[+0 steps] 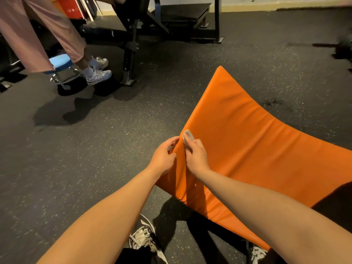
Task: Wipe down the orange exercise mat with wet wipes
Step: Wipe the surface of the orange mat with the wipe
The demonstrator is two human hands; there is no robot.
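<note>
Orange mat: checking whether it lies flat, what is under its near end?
The orange mat is lifted here; beneath its near edge show speckled floor, shadow and a laced shoe. Anything farther under it is covered.

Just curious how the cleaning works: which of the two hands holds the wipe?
The right hand grips the crumpled grey-white wet wipe against the padded orange exercise mat; the left hand only pinches the mat's edge.

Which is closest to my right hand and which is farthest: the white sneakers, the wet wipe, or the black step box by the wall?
1. Wet wipe: held in the right hand, at the orange mat's left edge.
2. White sneakers: off to the left, on the floor.
3. Black step box: far back, by the wall.
</note>
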